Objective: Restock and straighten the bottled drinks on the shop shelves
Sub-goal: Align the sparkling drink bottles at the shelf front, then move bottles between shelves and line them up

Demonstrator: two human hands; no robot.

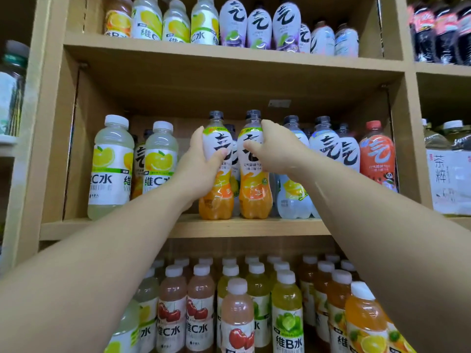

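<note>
Two orange soda bottles with white labels and dark caps stand side by side at the front of the middle shelf (122, 226). My left hand (197, 165) wraps the left orange bottle (216, 200) around its waist. Around the label of the right orange bottle (255, 197), my right hand (274, 151) is closed. Both bottles are upright with their bases on the shelf board. Pale lemon bottles (110, 171) stand to the left, clear and red sodas (378, 156) to the right.
The top shelf (178, 50) carries lemon and purple-label bottles. Below, several rows of white-capped juice bottles (237, 314) fill the lower shelf. Side bays hold dark cola bottles (443, 29) at upper right, tea bottles (448, 174) at right and a green-capped bottle (11, 85) at left.
</note>
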